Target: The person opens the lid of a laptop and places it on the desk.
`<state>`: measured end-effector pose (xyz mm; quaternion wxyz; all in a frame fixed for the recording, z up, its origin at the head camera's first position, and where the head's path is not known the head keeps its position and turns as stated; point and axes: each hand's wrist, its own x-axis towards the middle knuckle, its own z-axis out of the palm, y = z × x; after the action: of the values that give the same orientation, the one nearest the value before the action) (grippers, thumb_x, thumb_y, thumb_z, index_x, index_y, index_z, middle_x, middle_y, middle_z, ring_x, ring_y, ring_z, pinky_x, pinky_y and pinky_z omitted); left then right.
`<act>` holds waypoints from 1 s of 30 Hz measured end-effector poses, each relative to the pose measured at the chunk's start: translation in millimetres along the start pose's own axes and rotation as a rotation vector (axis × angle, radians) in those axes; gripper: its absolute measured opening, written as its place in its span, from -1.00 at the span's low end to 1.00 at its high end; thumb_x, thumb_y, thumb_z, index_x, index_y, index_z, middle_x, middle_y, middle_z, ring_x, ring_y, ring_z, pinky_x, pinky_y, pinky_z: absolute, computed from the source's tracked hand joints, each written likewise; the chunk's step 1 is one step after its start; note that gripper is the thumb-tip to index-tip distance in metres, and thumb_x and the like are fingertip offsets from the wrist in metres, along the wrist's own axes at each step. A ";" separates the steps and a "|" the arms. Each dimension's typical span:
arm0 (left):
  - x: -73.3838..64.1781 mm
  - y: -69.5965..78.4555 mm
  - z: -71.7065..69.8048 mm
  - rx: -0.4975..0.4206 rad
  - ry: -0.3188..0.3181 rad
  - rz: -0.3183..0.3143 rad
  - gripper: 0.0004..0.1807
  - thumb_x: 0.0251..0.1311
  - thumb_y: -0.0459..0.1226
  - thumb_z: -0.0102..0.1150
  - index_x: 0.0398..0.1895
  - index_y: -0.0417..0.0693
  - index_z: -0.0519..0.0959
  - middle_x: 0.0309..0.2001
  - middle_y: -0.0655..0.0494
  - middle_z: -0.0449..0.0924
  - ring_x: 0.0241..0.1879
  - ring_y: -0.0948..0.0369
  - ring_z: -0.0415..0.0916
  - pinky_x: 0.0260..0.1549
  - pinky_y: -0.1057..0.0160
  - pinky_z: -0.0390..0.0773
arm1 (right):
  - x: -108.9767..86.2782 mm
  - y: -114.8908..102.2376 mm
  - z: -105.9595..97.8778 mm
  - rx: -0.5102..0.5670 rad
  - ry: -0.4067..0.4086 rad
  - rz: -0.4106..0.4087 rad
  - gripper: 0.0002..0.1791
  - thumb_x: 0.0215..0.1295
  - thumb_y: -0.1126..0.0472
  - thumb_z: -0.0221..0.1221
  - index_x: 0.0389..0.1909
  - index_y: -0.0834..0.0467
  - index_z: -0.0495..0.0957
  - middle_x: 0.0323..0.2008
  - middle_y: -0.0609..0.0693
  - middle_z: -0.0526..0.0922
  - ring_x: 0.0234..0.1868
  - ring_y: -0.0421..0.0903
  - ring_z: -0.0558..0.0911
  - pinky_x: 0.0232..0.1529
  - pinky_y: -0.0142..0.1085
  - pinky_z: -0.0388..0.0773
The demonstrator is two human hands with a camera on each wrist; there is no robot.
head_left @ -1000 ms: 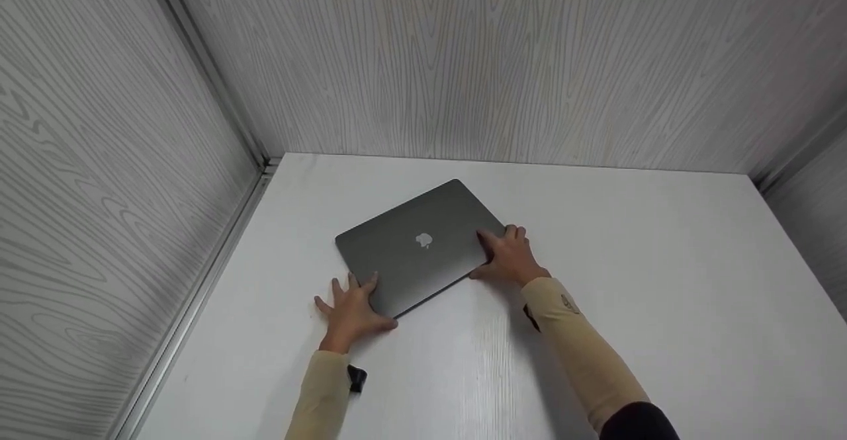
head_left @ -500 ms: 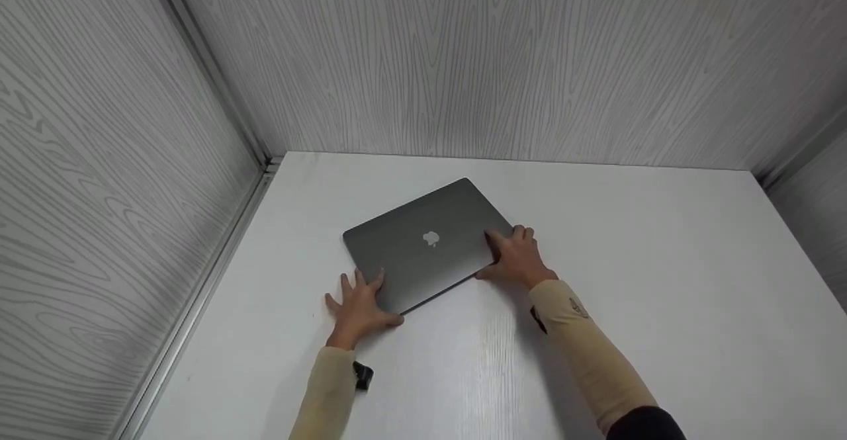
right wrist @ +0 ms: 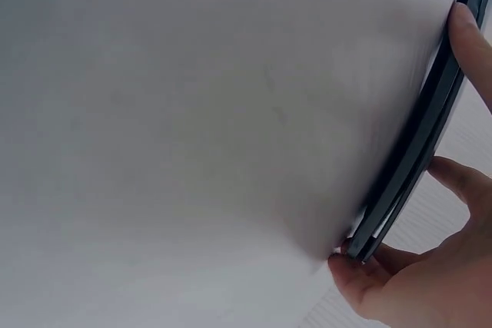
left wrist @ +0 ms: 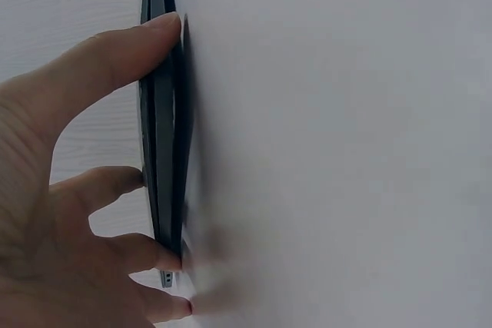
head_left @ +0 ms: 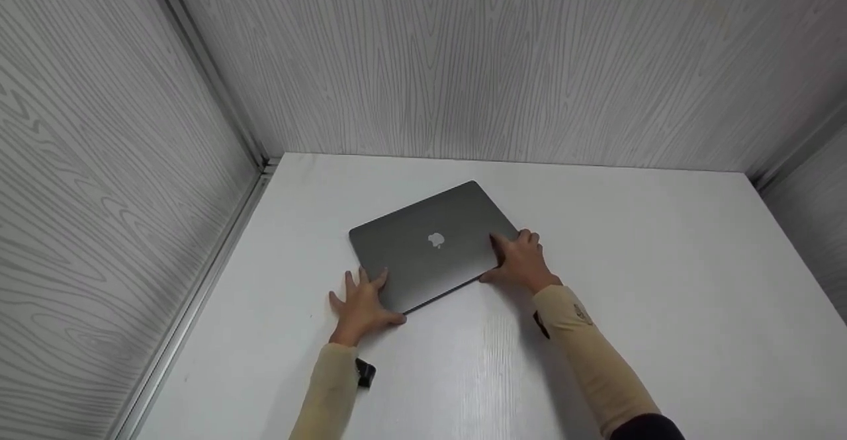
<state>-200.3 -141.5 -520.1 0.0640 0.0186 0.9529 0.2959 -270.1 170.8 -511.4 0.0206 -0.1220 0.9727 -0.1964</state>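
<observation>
A closed dark grey laptop with a pale apple logo lies turned at an angle on the white table. At its near-left corner, my left hand holds it with spread fingers. That thumb presses the front edge, one finger touches the lid, and another meets the side edge. My right hand grips the near-right corner. Its thumb sits on the front edge, an index finger lies on the lid, and the remaining fingers bend around the right side. The laptop's thin dark edge shows in the right wrist view.
White table surface surrounds the laptop. A wood-grain panel rises behind the table, and another panel stands along the left with a metal strip at its foot. A small black device sits at the left wrist.
The laptop has slid a little to the right and turned slightly, its left part shifting away from me. Both hands have moved along with it, keeping their places at the corners.
</observation>
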 end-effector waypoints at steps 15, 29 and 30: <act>5.7 6.3 2.8 0.008 -0.031 0.015 0.07 -0.23 -0.05 0.70 0.46 -0.07 0.42 0.51 -0.45 0.03 0.53 -0.33 -0.20 0.24 -0.59 -0.25 | -7.5 12.9 -2.2 -0.072 0.005 0.037 0.16 -0.13 -0.21 0.57 0.43 0.31 0.34 0.16 0.63 0.31 0.19 0.49 0.31 0.17 0.24 0.36; 11.8 14.3 6.6 0.006 -0.043 0.049 0.07 -0.26 -0.04 0.70 0.45 -0.03 0.43 0.52 -0.41 0.04 0.54 -0.29 -0.17 0.28 -0.54 -0.23 | -17.9 23.8 -5.6 -0.046 0.043 0.072 0.14 -0.15 -0.17 0.60 0.40 0.33 0.36 0.15 0.63 0.31 0.18 0.49 0.32 0.15 0.27 0.34; 12.5 14.7 7.3 0.007 -0.047 0.049 0.07 -0.26 -0.04 0.70 0.45 -0.03 0.43 0.52 -0.41 0.03 0.54 -0.27 -0.17 0.29 -0.54 -0.23 | -18.5 24.6 -5.9 -0.049 0.038 0.077 0.14 -0.15 -0.18 0.59 0.40 0.33 0.36 0.15 0.63 0.30 0.18 0.50 0.32 0.15 0.27 0.35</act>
<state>-211.8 -124.4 -519.1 0.0790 0.0491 0.9513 0.2938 -258.3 199.5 -515.6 0.0066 -0.0812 0.9814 -0.1740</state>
